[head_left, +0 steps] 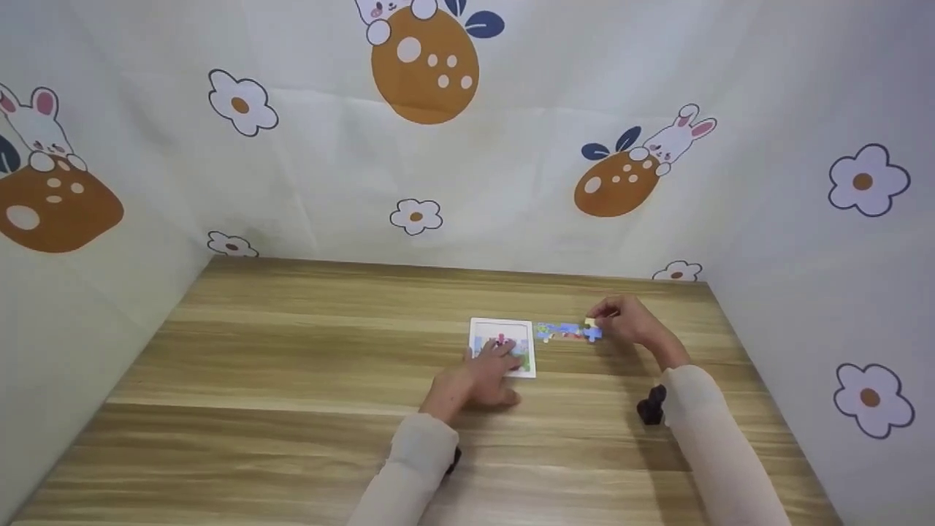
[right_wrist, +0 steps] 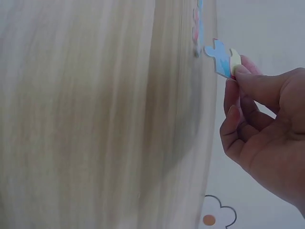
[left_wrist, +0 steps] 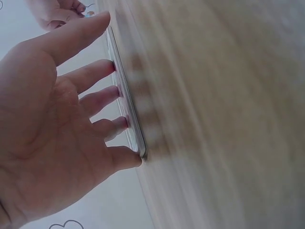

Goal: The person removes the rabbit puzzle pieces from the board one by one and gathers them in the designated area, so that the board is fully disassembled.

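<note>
On the wooden table, a white-framed jigsaw puzzle lies with part of its picture filled in. My left hand rests on it with fingers spread, covering the lower left part; in the left wrist view several fingertips press at the frame's edge. To the right, my right hand pinches a blue and yellow jigsaw piece between thumb and fingers, raised above the tabletop in the right wrist view. Beside the frame, several loose jigsaw pieces lie in a row near that hand.
A pale cloth printed with rabbits and flowers hangs behind and at both sides of the table. Dark wrist-worn devices show under the sleeves. Bare wood extends left of the puzzle and in front of it.
</note>
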`<state>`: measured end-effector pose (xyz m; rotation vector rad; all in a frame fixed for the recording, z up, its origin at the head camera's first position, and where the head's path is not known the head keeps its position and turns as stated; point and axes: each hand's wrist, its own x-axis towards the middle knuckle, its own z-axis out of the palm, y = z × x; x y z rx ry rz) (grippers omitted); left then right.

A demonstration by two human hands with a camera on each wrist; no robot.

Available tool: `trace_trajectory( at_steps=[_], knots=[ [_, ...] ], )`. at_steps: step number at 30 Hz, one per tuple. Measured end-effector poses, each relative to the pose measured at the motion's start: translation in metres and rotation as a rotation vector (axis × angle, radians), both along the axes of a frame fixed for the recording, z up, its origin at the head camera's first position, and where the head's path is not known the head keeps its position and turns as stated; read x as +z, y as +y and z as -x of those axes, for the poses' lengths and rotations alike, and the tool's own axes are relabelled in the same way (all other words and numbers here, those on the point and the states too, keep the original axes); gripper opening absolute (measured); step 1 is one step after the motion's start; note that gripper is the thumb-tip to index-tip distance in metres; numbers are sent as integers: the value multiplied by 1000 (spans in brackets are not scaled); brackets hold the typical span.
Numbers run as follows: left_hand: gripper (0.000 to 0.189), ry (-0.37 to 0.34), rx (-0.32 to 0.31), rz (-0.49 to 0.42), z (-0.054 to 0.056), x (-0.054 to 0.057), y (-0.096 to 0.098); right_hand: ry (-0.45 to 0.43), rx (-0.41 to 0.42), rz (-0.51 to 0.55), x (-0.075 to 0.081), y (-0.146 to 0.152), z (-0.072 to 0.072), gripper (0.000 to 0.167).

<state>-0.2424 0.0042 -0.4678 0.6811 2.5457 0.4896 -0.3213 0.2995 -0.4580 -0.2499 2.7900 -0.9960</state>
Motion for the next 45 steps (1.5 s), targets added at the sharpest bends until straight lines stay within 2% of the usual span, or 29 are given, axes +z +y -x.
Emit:
trace_trajectory(
  at_steps=[3,10,14,17,22,25,28,30,34,38,45],
  knots=[
    [66,-6,3,-3,1,1,0,-27,-12,-20,-2,4,1,20],
    [65,8,-17,-2,2,3,0,7,-16,-52,-12,7,3,18],
    [65,-3,-19,9,1,3,0,-13,-45,-49,-17,7,3,19],
    [66,-11,-12,10,-1,3,-1,-38,-81,-27,-19,6,3,19],
    [64,5,1,9,-5,3,-2,-24,-95,-21,-16,1,3,18],
    [60,54,16,22,-8,2,-2,-9,-83,-26,-11,-4,1,20],
    [57,151,14,56,-12,2,-3,7,-61,-26,-7,-12,0,20],
    [57,220,-3,85,-16,1,-4,9,-44,-23,-5,-18,-2,20],
    [62,311,-37,114,-23,-3,-10,-5,-16,-14,-2,-34,-3,20],
    [70,367,-76,143,-27,-10,-16,3,20,5,-2,-53,-5,18],
    [76,431,-128,192,-29,-17,-27,27,93,38,-3,-87,-8,18]
  ],
)
